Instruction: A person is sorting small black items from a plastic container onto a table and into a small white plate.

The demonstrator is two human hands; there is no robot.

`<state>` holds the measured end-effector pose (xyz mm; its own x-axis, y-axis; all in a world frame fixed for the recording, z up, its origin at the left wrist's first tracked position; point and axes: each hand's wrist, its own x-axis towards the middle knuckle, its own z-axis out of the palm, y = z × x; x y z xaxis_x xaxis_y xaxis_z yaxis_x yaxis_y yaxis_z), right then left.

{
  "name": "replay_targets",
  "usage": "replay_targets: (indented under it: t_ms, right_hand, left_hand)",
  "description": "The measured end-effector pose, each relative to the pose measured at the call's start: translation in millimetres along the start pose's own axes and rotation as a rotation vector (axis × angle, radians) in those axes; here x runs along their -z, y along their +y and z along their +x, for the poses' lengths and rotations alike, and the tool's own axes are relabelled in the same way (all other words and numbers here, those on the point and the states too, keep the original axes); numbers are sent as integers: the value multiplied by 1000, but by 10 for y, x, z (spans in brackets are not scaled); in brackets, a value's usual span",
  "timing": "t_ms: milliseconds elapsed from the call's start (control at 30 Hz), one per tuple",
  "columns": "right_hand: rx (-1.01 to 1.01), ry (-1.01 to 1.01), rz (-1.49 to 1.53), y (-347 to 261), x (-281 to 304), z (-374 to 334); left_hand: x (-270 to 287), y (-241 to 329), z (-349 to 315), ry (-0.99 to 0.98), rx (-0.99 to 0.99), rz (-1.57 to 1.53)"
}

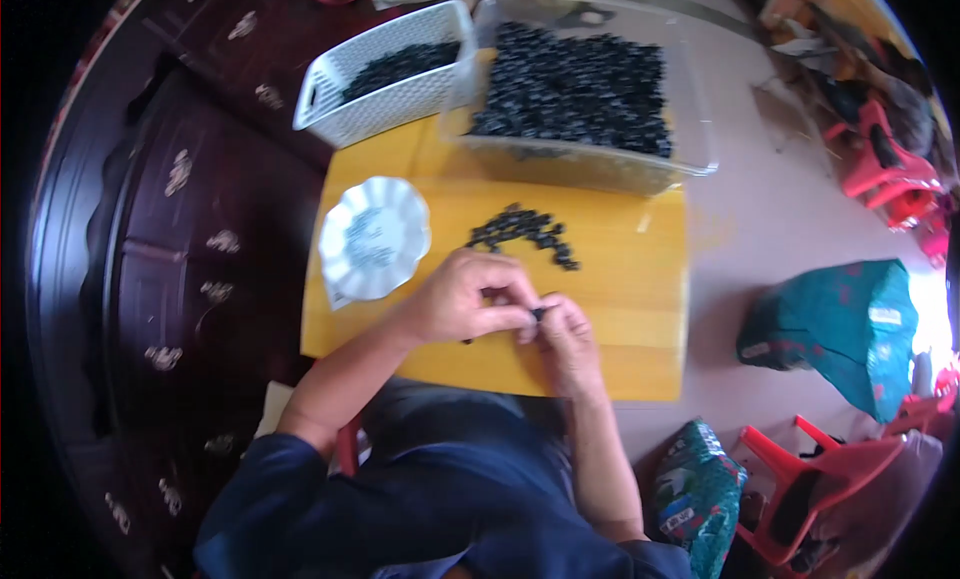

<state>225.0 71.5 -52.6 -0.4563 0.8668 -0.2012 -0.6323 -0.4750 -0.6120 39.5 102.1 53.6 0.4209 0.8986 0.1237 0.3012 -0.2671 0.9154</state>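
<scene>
Over the front part of a yellow wooden table (pixel 620 349), my left hand (pixel 475 297) and my right hand (pixel 570 344) meet. Between their fingertips is a small black piece (pixel 539 314), too small to name more exactly; both hands pinch at it. Just beyond my hands lies a loose cluster of small black pieces (pixel 525 226). To the left of them stands a white dish with a scalloped rim (pixel 413 204), with small pale, clear-looking bits in it. Part of the tabletop under my wrists is hidden.
A clear plastic bin (pixel 690 99) heaped with black pieces stands at the table's far side, beside a white perforated basket (pixel 375 119) of similar pieces. Dark drawers (pixel 190 229) line the left. Green bags (pixel 830 314) and a red chair (pixel 800 479) are on the right.
</scene>
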Motion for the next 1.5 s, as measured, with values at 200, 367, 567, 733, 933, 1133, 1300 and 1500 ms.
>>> replay_targets:
  t_ms: [200, 367, 567, 733, 933, 1133, 1300, 1500]
  right_hand:
    - [-1, -178, -26, -32, -51, -4]
    - [-36, -302, -87, -88, -43, -25]
    - [-71, -274, -165, -12, -93, 5]
    - [-23, -310, -197, 73, -72, 29]
    - [-59, -426, -183, 158, -126, -11]
    - [-121, -560, -132, 281, -242, -53]
    - [-159, -627, -165, 322, -301, -122]
    - [-204, -624, -222, 404, -366, -138]
  left_hand:
    - [40, 18, -79, -146, 312, -270]
    - [114, 21, -122, -284, 219, -162]
    - [34, 50, -264, -180, 158, -48]
    - [-127, 114, -452, 44, 109, 12]
    - [-267, 143, -787, 203, -6, 74]
    - [-359, 247, -1160, 315, -68, 78]
    - [-460, 156, -1359, 420, -216, 15]
    - [-421, 83, -1550, 434, -113, 30]
